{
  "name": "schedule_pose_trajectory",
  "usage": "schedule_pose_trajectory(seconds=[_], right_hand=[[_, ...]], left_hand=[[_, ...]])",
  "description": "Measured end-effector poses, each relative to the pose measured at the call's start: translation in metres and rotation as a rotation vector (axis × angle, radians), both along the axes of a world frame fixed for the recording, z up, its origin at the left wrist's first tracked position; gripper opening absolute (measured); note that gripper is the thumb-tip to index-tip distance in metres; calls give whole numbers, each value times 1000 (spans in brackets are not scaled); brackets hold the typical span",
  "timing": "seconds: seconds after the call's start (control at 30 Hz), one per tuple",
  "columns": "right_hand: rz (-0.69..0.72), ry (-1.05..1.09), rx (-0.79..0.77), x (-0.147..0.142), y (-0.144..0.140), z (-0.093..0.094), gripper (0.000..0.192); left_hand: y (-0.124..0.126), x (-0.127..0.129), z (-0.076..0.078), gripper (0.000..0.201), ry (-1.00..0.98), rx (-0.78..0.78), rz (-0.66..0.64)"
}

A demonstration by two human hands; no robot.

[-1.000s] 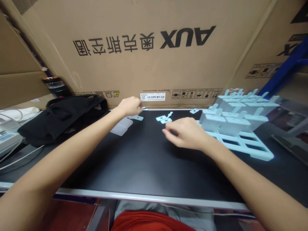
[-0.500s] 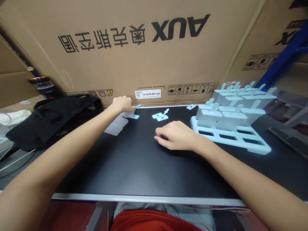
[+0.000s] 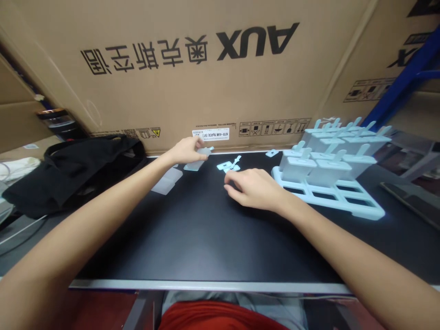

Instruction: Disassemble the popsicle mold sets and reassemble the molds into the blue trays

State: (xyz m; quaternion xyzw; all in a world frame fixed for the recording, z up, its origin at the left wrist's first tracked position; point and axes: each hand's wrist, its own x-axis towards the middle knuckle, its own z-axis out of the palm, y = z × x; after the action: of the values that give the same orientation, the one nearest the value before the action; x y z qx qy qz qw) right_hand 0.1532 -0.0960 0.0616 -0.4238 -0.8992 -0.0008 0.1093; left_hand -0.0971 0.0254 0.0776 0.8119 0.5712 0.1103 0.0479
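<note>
A person's two bare arms reach forward over a black tabletop [image 3: 192, 238], seen from a camera on their head.

The left hand [image 3: 187, 150] is at the far edge of the table, close to a big cardboard box [image 3: 192, 78] that stands behind it. Its fingers are closed on a pale, translucent mould cup [image 3: 195, 164] with a light blue stick lid [image 3: 206, 150] at its top — the cup is tilted, its lower end at or just above the table surface. Just left and nearer lies another pale cup [image 3: 167, 180], flat on the table.

The right hand [image 3: 252, 188] is palm down near the middle of the table, fingers loosely curled and pointing left; whether they pinch anything cannot be told. Its fingertips are just beside a small cluster of loose blue stick lids [image 3: 229, 164] lying on the tabletop, a little farther away. One more loose lid [image 3: 271, 153] lies to the right, near the box.

On the right stands a light blue ice-lolly mould tray [image 3: 343, 201]. Its far slots hold cups with lids and sticks pointing up; its near slots are open.

At the far left a black cloth bag [image 3: 68, 169] lies crumpled — white cables trail beside it.
</note>
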Motion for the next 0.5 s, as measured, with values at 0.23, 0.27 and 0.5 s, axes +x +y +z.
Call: schedule_pose_trajectory(seconds=[0.23,0.27,0.5], right_hand=[[-177,106,-37,5,6,-1,31],[-184,105,-39,5,7,-1,31],[-201,92,-32,9,10,-3,28]], left_hand=[[-30,25,16,46,52,-249,-97],[-32,26,19,43,51,-244,-120],[-52,12,27,45,-114,-102,-260]])
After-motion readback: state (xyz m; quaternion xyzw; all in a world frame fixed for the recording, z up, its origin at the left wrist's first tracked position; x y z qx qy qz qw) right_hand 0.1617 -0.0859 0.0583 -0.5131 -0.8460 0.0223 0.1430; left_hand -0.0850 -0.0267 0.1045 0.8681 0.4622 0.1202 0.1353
